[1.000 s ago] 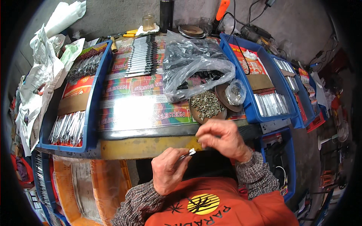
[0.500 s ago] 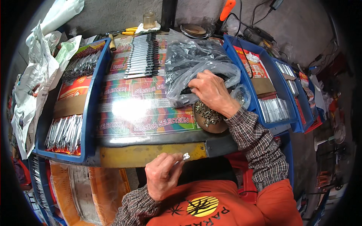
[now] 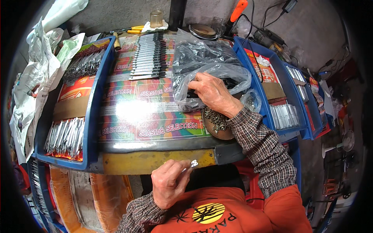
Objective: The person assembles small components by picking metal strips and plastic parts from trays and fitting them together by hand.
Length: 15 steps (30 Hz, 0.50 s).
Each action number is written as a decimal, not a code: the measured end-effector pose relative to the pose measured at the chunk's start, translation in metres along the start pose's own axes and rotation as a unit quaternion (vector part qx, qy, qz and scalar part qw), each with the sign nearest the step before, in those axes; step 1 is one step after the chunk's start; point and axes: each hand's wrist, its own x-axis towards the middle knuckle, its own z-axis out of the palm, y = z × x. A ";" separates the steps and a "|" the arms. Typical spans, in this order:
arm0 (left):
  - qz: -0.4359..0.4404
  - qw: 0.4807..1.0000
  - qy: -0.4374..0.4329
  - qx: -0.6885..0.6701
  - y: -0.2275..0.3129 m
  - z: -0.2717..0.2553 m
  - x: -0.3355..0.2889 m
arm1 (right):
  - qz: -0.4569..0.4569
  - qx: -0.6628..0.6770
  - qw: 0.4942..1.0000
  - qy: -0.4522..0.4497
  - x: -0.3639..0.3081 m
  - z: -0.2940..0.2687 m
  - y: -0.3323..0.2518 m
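Near the table's front edge, my left hand [image 3: 169, 183] is closed on slim silver metal pieces [image 3: 194, 164], whose slotted ends stick out past the fingers. My right hand [image 3: 216, 94] reaches over the mouth of a clear plastic bag [image 3: 206, 58] full of black parts. Its fingers are curled together at the opening; whatever they grip is hidden. Below the right wrist, a round brown dish [image 3: 222, 134] holds many small brass-coloured pieces. A row of slim silver strips with black ends [image 3: 148, 56] lies side by side left of the bag.
A blue tray [image 3: 95, 116] at left holds silver strips and dark-ended pieces. More blue trays [image 3: 256, 83] stand at right. Behind are a glass jar [image 3: 156, 18], yellow-handled pliers [image 3: 136, 30] and an orange-handled tool [image 3: 238, 11] with cables. Crumpled paper [image 3: 37, 81] hangs far left.
My right hand has shifted slightly left across the bag's mouth. My left hand keeps its hold on the silver pieces, nearly still. The whole view has moved a little.
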 end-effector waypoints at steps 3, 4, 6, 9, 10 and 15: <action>0.002 1.000 -0.018 0.011 -0.001 -0.001 0.000 | -0.020 -0.025 0.999 -0.023 0.001 -0.003 -0.002; 0.003 1.000 -0.017 0.012 -0.001 -0.001 0.000 | -0.020 -0.025 0.999 -0.022 0.001 -0.004 -0.002; -0.005 1.000 -0.015 0.015 0.000 -0.002 -0.001 | -0.014 -0.032 0.998 -0.042 0.002 -0.006 -0.002; 0.006 1.000 0.004 0.015 -0.001 0.001 -0.001 | -0.021 -0.018 0.998 -0.061 -0.001 -0.012 0.006; 0.008 1.000 0.003 0.014 0.000 0.001 0.000 | -0.020 -0.019 0.998 -0.060 -0.003 -0.012 0.008; 0.007 1.000 0.005 0.018 0.001 0.002 -0.001 | 0.039 -0.044 0.998 -0.014 -0.009 -0.016 0.005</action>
